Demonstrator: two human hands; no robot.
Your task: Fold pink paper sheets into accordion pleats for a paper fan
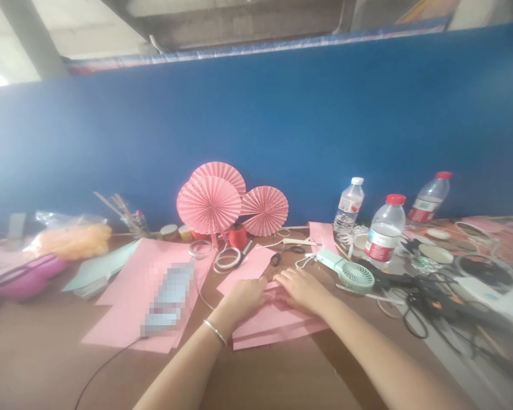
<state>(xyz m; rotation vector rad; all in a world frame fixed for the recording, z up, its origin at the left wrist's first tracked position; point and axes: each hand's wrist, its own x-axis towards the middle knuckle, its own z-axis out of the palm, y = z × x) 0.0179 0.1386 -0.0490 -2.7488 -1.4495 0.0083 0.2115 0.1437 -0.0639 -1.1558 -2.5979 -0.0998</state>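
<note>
Both my hands rest on a folded pink paper sheet (277,329) lying on the brown table (47,364). My left hand (244,296), with a thin bracelet on its wrist, presses down on the sheet's left part, fingers curled together. My right hand (301,289) lies flat on the sheet's upper right part with fingers stretched out. Black scissors (285,253) lie just beyond the hands.
Three pink paper fans (209,205) lean against the blue wall. More pink sheets (132,296) and tape rolls (228,259) lie at left, beside a red thread spool (238,235). A mint hand fan (350,273), three water bottles (385,230) and tangled cables (427,302) crowd the right.
</note>
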